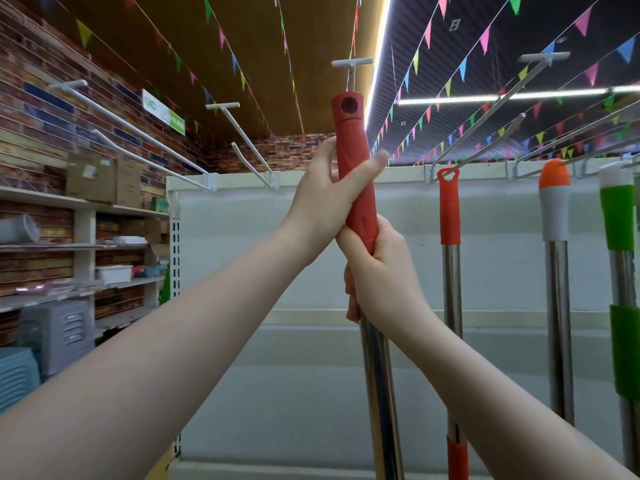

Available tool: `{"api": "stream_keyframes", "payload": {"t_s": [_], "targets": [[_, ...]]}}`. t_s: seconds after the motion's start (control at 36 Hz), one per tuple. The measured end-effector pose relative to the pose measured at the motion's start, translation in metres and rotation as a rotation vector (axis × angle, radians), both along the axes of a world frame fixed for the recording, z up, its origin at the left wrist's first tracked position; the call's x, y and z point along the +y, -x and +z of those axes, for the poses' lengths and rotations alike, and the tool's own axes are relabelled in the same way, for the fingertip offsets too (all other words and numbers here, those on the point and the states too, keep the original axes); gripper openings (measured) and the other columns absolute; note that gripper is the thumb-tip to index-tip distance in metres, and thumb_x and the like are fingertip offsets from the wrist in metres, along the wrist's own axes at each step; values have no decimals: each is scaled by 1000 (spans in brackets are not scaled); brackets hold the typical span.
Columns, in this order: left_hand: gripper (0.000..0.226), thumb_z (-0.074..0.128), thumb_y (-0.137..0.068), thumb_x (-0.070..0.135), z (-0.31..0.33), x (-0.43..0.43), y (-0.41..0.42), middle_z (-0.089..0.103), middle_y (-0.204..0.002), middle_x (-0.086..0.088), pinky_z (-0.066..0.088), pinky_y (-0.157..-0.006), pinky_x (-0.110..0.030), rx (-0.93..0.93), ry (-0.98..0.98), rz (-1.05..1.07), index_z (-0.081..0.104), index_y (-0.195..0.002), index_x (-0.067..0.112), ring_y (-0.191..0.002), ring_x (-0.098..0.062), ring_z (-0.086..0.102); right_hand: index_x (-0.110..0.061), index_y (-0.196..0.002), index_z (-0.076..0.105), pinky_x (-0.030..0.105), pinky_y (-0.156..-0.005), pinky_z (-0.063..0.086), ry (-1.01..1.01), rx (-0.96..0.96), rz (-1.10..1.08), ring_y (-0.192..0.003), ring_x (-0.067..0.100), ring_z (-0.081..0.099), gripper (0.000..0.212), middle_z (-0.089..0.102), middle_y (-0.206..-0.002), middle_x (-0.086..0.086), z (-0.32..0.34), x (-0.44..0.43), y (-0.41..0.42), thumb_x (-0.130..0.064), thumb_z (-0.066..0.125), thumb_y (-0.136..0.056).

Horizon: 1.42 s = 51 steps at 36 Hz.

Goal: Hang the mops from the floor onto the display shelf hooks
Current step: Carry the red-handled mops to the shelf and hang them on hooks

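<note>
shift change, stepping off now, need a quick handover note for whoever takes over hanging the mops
Left hand: grips the red-handled mop on its red grip, above the right hand.
Right hand: grips the same handle where the red grip meets the steel pole.
The mop is upright, its hanging hole in view just under the white hook, not yet on it.
Done: three mops appear hung at right: red mop, orange-grey mop, green mop.
Left: slip the hole over the hook. Empty hooks wait at left. The floor is out of view.
</note>
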State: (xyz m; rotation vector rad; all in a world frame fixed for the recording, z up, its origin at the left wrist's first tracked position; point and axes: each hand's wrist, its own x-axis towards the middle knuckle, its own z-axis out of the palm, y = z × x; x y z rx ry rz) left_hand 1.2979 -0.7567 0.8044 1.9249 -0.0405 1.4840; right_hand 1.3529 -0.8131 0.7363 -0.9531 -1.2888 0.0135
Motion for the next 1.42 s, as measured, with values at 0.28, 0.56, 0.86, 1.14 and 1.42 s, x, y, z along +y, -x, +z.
{"api": "stream_keyframes", "payload": {"t_s": [0.28,0.56,0.86,1.14,1.42], "targets": [[30,59,-90,23,10,1,0,60,-102,3,52,-62,-19,-136,219,-267,55,-120,20,-88,-13,59,-9,-89,45,26,-35,40,15,19,9,-36,11,40,21,41,-61,12,-5,-2,1,-28,50,-94],[39,58,-90,16,8,2,2,53,-129,-8,54,-81,-31,-85,206,-291,51,-128,21,-110,-26,56,-7,-94,46,26,-36,42,32,41,-29,-39,13,41,22,43,-64,13,-13,1,1,-29,50,-93],[34,56,-91,27,11,1,6,51,-133,-1,54,-89,-34,-88,51,-181,48,-125,29,-117,-18,53,-16,-86,46,27,-36,42,1,28,-1,-37,12,41,16,43,-60,11,-8,-7,8,-29,50,-94],[37,55,-92,30,22,4,5,54,-128,-3,56,-80,-28,-74,43,-78,47,-128,23,-109,-18,57,-16,-86,45,25,-35,40,22,14,-50,-35,12,42,16,45,-61,10,5,0,4,-29,49,-94],[28,56,-92,26,19,14,1,56,-125,-4,56,-80,-26,-69,49,-82,51,-119,25,-107,-15,57,-11,-95,46,30,-38,46,55,5,-67,-42,15,45,20,46,-65,11,1,10,-1,-32,48,-94]]}}
